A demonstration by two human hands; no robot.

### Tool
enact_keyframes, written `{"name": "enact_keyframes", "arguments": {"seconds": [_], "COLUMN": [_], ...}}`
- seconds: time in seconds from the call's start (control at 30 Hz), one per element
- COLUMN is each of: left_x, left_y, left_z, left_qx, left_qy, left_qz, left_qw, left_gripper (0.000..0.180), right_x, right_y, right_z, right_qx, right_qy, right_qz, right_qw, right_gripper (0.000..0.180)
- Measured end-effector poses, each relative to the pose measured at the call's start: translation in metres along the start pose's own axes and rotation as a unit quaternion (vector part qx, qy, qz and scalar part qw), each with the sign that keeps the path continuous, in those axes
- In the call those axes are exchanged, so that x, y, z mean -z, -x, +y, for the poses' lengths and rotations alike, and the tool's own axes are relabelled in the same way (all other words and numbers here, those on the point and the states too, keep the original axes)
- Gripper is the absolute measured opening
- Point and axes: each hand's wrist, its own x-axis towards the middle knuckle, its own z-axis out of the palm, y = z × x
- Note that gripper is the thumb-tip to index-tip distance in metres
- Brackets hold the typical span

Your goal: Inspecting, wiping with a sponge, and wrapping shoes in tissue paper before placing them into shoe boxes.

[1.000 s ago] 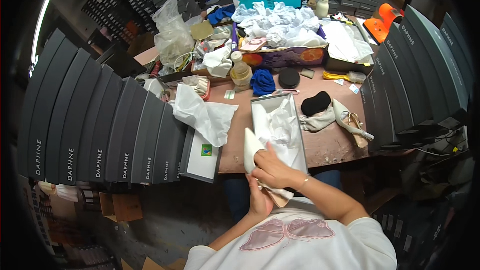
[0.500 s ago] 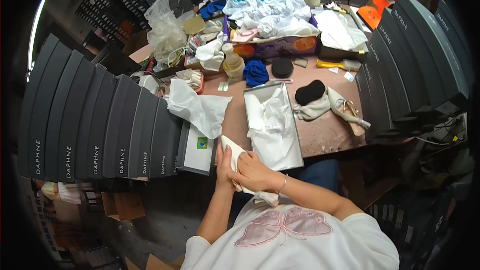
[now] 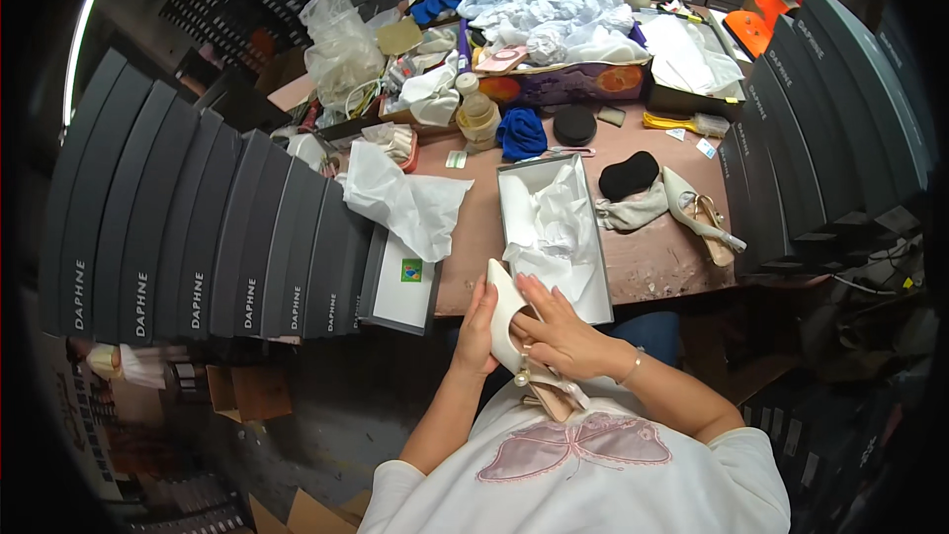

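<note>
Currently both hands grip one cream shoe (image 3: 506, 311) at the tabletop's (image 3: 664, 259) near edge: left hand (image 3: 478, 334) wraps its side, right hand (image 3: 560, 332) clamps the top. Looks like the inspect/pack step; next move probably needs a steady lift into the open box (image 3: 596, 237), just beside.

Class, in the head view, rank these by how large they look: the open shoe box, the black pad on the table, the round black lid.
1. open shoe box
2. black pad
3. round black lid, though only slightly smaller than the pad and farther from the camera, so the last two are unsure.
</note>
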Motion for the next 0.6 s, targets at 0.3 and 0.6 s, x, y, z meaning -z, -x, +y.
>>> {"name": "enact_keyframes", "arguments": {"seconds": [0.3, 0.6], "left_x": [0.022, 0.0], "left_y": [-0.002, 0.019], "left_z": [-0.002, 0.0], "left_qx": [0.017, -0.015], "left_qy": [-0.022, -0.045], "left_qz": [0.083, 0.079], "left_qw": [0.996, 0.996], "left_gripper": [0.051, 0.051], "right_x": [-0.047, -0.043], "right_y": [-0.067, -0.04], "right_z": [0.024, 0.003], "right_qx": [-0.1, -0.074], "right_qy": [0.063, 0.178], "right_qz": [0.098, 0.076], "right_qw": [0.988, 0.978], "right_gripper": [0.071, 0.069]}}
